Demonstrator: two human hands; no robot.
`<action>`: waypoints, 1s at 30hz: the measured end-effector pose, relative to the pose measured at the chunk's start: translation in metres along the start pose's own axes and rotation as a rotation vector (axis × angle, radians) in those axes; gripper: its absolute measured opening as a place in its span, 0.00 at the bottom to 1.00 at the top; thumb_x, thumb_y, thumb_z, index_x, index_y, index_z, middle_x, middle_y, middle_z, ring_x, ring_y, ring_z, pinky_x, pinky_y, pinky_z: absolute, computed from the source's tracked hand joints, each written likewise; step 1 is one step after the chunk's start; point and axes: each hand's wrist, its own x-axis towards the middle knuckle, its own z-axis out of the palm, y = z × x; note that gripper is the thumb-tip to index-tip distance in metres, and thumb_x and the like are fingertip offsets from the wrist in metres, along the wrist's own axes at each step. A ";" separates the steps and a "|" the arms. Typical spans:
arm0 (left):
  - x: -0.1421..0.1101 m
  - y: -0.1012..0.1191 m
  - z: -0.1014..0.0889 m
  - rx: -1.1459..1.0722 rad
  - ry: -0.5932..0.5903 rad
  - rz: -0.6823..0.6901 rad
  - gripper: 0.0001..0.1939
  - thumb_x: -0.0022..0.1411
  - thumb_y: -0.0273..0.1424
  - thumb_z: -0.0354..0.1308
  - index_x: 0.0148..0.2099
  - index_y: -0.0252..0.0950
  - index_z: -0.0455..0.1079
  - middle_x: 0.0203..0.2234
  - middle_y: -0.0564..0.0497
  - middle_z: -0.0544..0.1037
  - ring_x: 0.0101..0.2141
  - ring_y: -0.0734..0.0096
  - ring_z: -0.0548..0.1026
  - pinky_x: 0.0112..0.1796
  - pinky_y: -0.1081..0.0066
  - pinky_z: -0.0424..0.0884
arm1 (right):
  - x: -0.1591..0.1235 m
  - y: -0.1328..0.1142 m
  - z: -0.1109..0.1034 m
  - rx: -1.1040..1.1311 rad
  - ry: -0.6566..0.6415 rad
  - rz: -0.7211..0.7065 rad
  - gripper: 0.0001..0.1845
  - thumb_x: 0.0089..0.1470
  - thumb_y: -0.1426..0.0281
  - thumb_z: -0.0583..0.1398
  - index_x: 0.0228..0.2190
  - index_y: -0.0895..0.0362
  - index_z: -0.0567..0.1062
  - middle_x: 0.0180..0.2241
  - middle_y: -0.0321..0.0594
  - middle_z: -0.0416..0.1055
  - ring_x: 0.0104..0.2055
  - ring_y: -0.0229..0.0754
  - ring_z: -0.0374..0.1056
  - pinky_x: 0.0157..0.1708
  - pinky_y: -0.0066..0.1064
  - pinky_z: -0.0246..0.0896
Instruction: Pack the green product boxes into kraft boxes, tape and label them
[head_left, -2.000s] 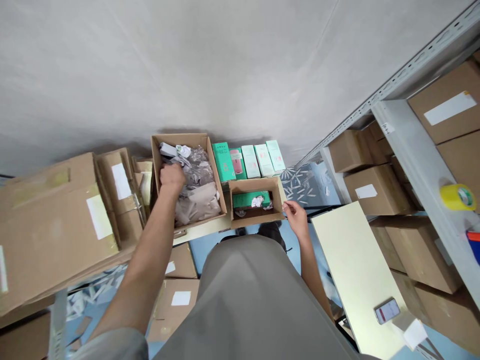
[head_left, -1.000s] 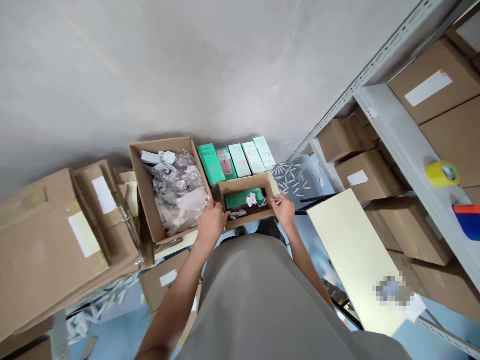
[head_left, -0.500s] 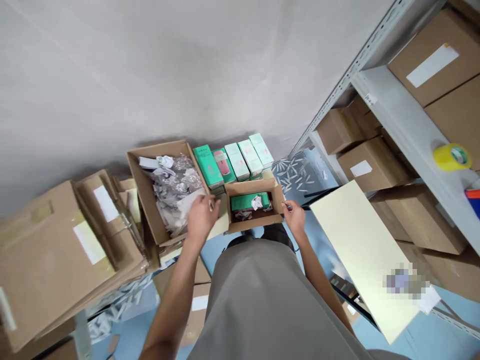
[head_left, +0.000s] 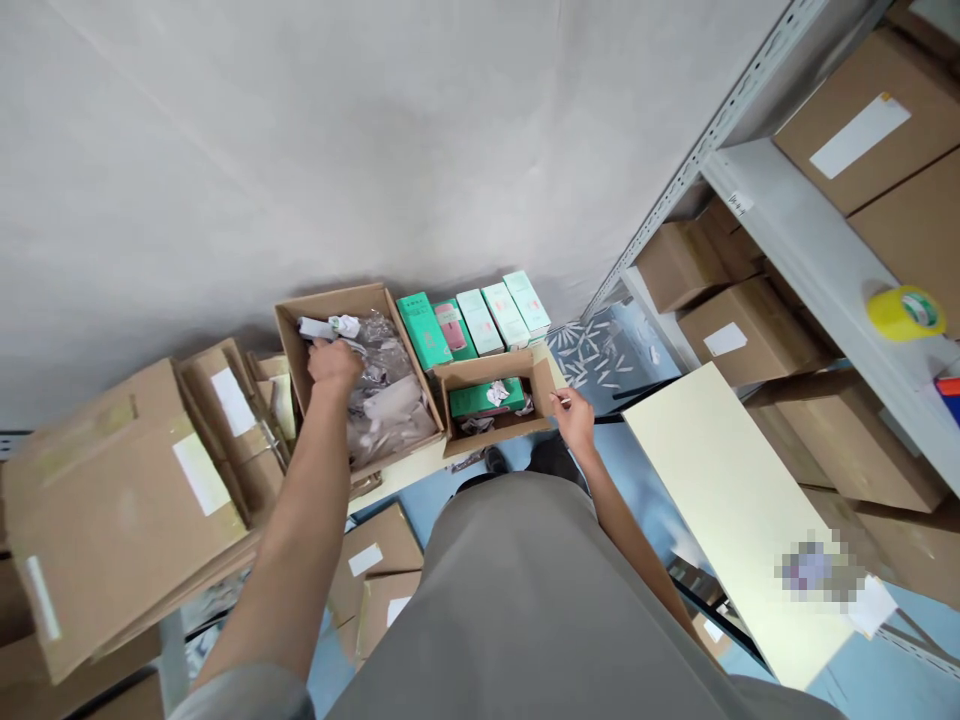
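Observation:
My left hand [head_left: 333, 362] reaches into the far end of a large open cardboard box [head_left: 294, 338] filled with crumpled plastic and paper scraps [head_left: 386, 395]; its fingers curl into the scraps near a white piece. My right hand [head_left: 574, 415] pinches the right rim of a small open cardboard box [head_left: 495, 440] that holds a green carton [head_left: 486, 399] and bits of crumpled paper. The two boxes stand side by side on a pale board.
A row of green and mint product cartons [head_left: 472, 320] leans against the wall behind the small box. Stacked cardboard boxes [head_left: 120, 490] fill the left. A metal shelf [head_left: 817, 270] with boxes and a yellow tape roll [head_left: 904, 311] stands right, beside a cream tabletop [head_left: 720, 510].
My left hand left the small box's left side and went back up into the large box of scraps. My right hand stayed at the small box's right rim.

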 end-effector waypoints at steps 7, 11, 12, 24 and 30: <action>0.019 -0.010 -0.012 0.100 -0.048 0.008 0.33 0.76 0.43 0.57 0.67 0.19 0.60 0.55 0.29 0.77 0.54 0.48 0.76 0.50 0.61 0.69 | 0.000 -0.008 0.001 -0.002 0.003 -0.006 0.14 0.63 0.57 0.59 0.37 0.52 0.79 0.40 0.47 0.84 0.39 0.51 0.80 0.46 0.39 0.72; 0.034 -0.002 -0.020 0.073 -0.063 0.024 0.36 0.71 0.48 0.62 0.65 0.21 0.64 0.47 0.36 0.81 0.51 0.51 0.75 0.50 0.60 0.69 | -0.001 -0.012 0.001 -0.012 -0.006 -0.032 0.12 0.64 0.59 0.59 0.36 0.51 0.79 0.40 0.44 0.84 0.39 0.50 0.79 0.46 0.38 0.72; 0.035 0.001 -0.021 0.051 -0.046 0.032 0.36 0.71 0.49 0.62 0.65 0.22 0.66 0.45 0.37 0.81 0.51 0.51 0.75 0.50 0.59 0.69 | -0.002 -0.012 0.001 -0.015 -0.005 -0.034 0.12 0.64 0.59 0.59 0.36 0.51 0.79 0.40 0.44 0.83 0.39 0.49 0.79 0.46 0.37 0.72; -0.026 0.026 -0.043 -0.208 0.294 0.033 0.31 0.67 0.47 0.64 0.63 0.31 0.76 0.45 0.42 0.85 0.48 0.54 0.81 0.52 0.60 0.73 | -0.001 -0.009 0.003 -0.025 -0.004 -0.018 0.13 0.65 0.58 0.59 0.37 0.51 0.79 0.41 0.43 0.83 0.38 0.48 0.78 0.46 0.36 0.71; -0.161 0.061 0.002 -0.403 0.062 0.442 0.29 0.69 0.47 0.61 0.66 0.38 0.74 0.36 0.51 0.84 0.37 0.60 0.81 0.43 0.67 0.75 | 0.002 -0.006 0.000 0.006 -0.009 0.002 0.17 0.65 0.57 0.57 0.40 0.53 0.81 0.41 0.46 0.84 0.39 0.49 0.79 0.46 0.37 0.71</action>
